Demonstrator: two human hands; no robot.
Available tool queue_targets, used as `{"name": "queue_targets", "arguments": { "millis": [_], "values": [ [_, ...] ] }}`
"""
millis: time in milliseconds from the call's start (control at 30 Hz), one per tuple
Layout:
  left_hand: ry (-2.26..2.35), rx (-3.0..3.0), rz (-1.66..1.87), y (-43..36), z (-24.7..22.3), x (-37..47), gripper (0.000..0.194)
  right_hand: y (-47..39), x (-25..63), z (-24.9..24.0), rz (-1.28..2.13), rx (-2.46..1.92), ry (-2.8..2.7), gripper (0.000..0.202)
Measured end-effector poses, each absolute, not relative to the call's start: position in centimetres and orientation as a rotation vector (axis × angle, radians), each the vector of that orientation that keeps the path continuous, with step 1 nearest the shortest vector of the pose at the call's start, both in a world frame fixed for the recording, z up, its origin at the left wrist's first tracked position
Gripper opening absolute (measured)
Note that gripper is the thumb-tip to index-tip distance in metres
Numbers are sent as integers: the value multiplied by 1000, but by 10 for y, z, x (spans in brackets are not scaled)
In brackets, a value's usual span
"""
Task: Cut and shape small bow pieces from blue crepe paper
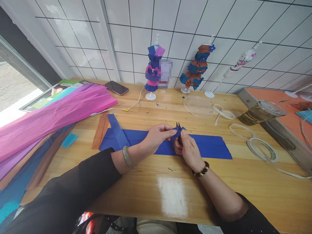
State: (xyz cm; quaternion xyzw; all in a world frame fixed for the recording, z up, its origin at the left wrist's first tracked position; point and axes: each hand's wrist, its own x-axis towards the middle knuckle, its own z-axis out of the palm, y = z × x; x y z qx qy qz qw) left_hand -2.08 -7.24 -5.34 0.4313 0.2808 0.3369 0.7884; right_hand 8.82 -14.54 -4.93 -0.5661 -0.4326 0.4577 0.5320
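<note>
My left hand (157,136) pinches a small folded piece of blue crepe paper (177,131) above the wooden table (170,182). My right hand (188,151) grips small black scissors (179,126), whose tips meet that blue piece. Under both hands lies a long flat blue crepe paper sheet (209,148). A narrow blue strip (117,130) crosses its left end.
Pink, purple, blue and brown crepe rolls (56,113) lie at the left. A phone (116,87) with a cable sits at the back. Three small dress forms (153,70) stand by the tiled wall. Tape rolls (262,149), a clear lid (197,105) and a jar (262,112) are at the right.
</note>
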Motion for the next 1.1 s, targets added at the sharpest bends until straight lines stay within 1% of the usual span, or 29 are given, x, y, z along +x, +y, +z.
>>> {"name": "queue_targets", "arguments": {
  "millis": [1100],
  "values": [
    [594,974,702,-69,-52,-23,18,-146,94,-50,1102,-1357,-1095,51]
  ]
}}
